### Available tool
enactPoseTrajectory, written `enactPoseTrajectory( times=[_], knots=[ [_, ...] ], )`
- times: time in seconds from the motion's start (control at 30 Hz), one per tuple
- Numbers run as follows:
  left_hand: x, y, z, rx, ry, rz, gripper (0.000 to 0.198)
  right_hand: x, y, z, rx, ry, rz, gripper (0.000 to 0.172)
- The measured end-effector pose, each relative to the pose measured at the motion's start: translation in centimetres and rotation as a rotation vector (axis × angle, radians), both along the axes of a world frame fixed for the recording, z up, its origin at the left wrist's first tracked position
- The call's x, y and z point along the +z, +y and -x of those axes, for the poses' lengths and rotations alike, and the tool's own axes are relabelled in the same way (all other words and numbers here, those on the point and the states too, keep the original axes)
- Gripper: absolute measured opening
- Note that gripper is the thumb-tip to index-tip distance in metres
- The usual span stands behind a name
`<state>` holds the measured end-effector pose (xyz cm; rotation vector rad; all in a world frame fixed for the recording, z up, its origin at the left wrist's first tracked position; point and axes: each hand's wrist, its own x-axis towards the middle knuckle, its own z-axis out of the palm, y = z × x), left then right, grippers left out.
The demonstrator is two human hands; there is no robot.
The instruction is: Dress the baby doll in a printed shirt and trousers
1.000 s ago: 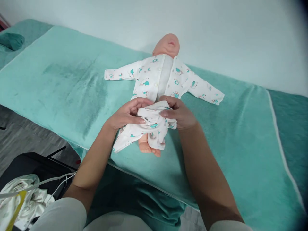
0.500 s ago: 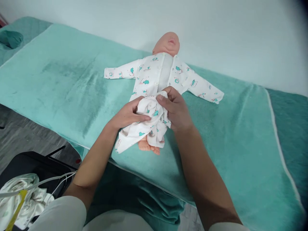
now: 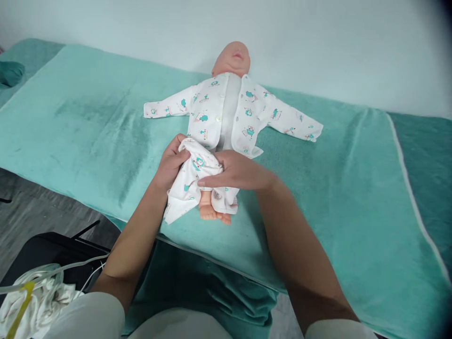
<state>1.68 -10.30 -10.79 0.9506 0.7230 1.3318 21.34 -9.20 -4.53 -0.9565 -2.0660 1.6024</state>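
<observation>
A baby doll (image 3: 231, 59) lies on its back on the green-covered bed, head toward the wall. Its white printed jacket (image 3: 206, 110) hangs unbuttoned down the front, with both sleeves spread out. Over the doll's legs are printed baby pants (image 3: 192, 181), bunched between my hands. My left hand (image 3: 173, 162) pinches their edge, thumb on top. My right hand (image 3: 236, 172) grips the cloth from the other side, some fingertips hidden in the folds. The doll's bare feet (image 3: 210, 212) stick out below; one pant leg covers the shin on the right.
The green bed cover (image 3: 335, 212) spreads to both sides, with a pale wall behind. At lower left, a black chair (image 3: 52, 247) holds crumpled white cloth (image 3: 42, 296). A pale cable with a yellow tag (image 3: 21, 308) crosses in front of it.
My left hand has moved up and left along the pants' edge. My right hand has come down and turned sideways over the cloth. More of the jacket's hem and the doll's shin now shows.
</observation>
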Motion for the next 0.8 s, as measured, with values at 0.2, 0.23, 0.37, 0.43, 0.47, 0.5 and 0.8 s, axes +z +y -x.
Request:
enactPoseTrajectory(
  times=[0.2,0.23,0.37,0.43,0.47,0.5,0.8],
  knots=[
    [0.6,-0.3,-0.1,-0.034,0.133,-0.031,0.052,-2.0,0.1,0.4,-0.413,0.369,0.134,0.026],
    [0.5,-0.4,-0.1,-0.068,0.143,-0.046,0.051,-2.2,0.1,0.5,-0.435,0.39,0.136,0.025],
    [0.3,-0.6,0.2,-0.174,0.154,-0.091,0.065,-2.2,0.3,1.0,-0.509,0.409,0.115,0.022],
    [0.3,-0.6,0.3,-0.185,0.18,-0.076,0.07,-2.2,0.2,1.1,-0.537,0.414,0.11,0.023],
    [0.2,-0.6,0.3,-0.188,0.194,-0.06,0.069,-2.2,0.2,1.1,-0.54,0.415,0.108,0.024],
    [0.2,-0.6,0.3,-0.184,0.203,-0.04,0.064,-2.2,0.2,1.1,-0.534,0.414,0.105,0.026],
    [0.0,-0.3,0.4,-0.046,0.062,0.0,0.048,-0.9,0.1,0.1,-0.102,0.216,0.009,0.045]
  ],
)
